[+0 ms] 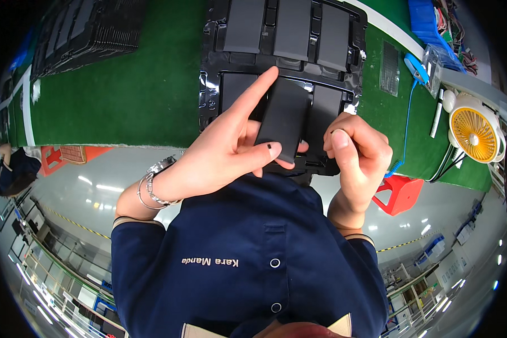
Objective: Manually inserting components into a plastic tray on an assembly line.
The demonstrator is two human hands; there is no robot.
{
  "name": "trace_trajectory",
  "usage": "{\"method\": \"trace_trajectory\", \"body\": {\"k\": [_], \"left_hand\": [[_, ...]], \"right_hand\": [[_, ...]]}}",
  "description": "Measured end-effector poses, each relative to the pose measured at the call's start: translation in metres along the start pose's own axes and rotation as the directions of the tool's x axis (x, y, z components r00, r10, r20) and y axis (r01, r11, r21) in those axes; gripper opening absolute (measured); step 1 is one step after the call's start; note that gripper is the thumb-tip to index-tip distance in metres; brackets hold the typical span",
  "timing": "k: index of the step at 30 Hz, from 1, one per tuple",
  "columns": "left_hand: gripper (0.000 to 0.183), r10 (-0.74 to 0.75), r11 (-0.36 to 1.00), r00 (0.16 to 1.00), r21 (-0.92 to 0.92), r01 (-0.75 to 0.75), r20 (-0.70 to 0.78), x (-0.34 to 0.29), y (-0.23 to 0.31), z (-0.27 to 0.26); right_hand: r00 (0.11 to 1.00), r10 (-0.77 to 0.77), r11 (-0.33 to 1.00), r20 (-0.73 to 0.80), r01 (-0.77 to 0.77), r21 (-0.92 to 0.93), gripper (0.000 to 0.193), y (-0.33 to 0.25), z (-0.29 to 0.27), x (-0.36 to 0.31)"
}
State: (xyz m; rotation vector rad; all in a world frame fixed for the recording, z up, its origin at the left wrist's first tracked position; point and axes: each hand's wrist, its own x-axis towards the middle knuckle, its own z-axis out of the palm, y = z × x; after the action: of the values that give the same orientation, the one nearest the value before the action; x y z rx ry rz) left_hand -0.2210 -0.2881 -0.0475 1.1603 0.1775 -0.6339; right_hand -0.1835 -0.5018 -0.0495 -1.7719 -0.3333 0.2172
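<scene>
My left hand [217, 143] holds a flat, dark grey rectangular block [284, 118], tilted over the near row of a black plastic tray [208, 67]. The thumb lies on the block's near end, and the index finger stretches out past its far left edge. A small black mark shows on that thumb. To the right of the block, my right hand [357, 149] is curled, thumb pressed to the bent fingers; whatever it may hold is hidden. Similar dark blocks [293, 28] lie in the tray's compartments, several in the far row and others partly covered by my hands.
A stack of black trays [115, 31] stands at the far left of the green mat [163, 84]. On the right are a white and yellow fan [472, 135], a blue coiled cord [407, 129] and a blue bin [428, 22]. A red stool [403, 194] stands below the table edge.
</scene>
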Motion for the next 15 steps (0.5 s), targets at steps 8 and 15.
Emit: {"method": "trace_trajectory", "body": {"k": [8,15], "left_hand": [[0.044,-0.139,0.974,0.967,-0.146,0.172,0.212,0.003,0.014,-0.020],[0.027,-0.090,0.989,0.990,-0.107,0.102,0.106,0.000,0.020,-0.018]], "right_hand": [[1.000,0.007,0.998,0.028,-0.005,-0.064,0.006,-0.014,0.009,0.000],[0.994,0.059,0.993,0.094,-0.049,-0.109,0.006,-0.018,0.018,0.003]]}}
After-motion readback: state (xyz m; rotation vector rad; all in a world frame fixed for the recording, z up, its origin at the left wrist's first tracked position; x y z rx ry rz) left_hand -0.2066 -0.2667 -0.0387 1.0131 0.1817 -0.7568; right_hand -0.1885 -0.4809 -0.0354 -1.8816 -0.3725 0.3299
